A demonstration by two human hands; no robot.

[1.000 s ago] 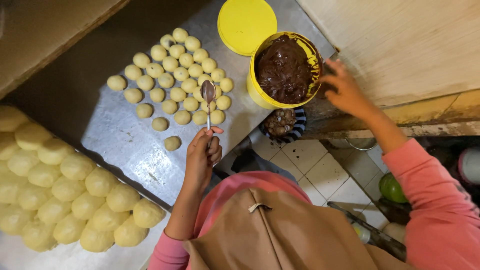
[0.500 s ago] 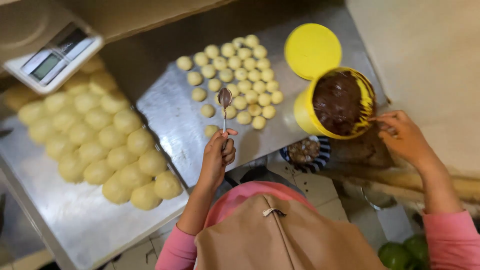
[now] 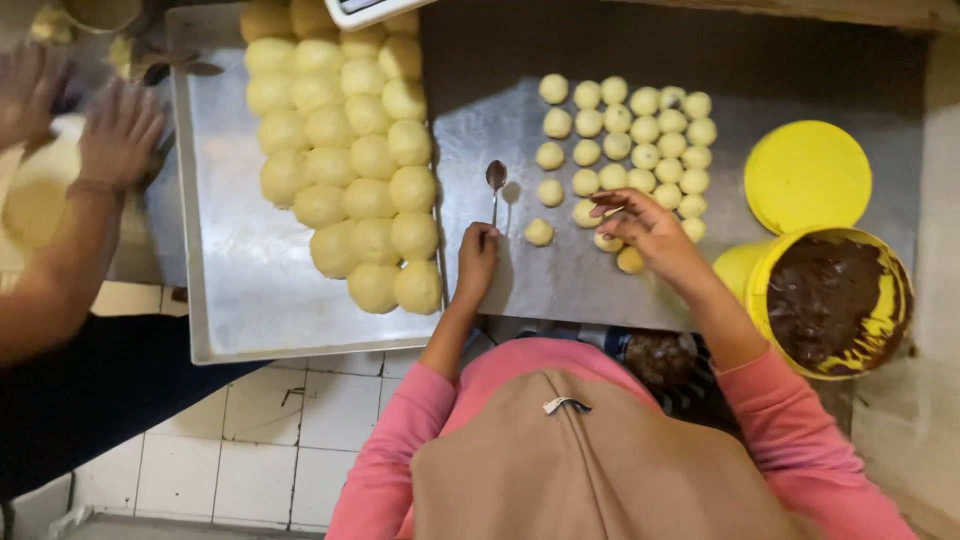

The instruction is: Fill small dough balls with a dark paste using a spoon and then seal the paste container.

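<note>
A person in pink sleeves works over a steel counter (image 3: 560, 290), the left hand (image 3: 477, 255) closed round the handle of a spoon (image 3: 495, 178) held upright, its bowl smeared dark, while the right hand (image 3: 640, 222), fingers spread, settles on the small dough balls (image 3: 628, 130) at the near end of their cluster. The step in hand looks like picking up one ball for filling; lifting it cleanly calls for a pinch that spares its touching neighbours. The open tub (image 3: 828, 300) of chocolate sits at the counter's right edge, its lid (image 3: 808, 176) just behind. Bare steel lies between spoon and balls; larger dough balls (image 3: 345, 160) crowd the tray (image 3: 240, 310) at left, where a co-worker's hands (image 3: 120, 135) press dough.
</note>
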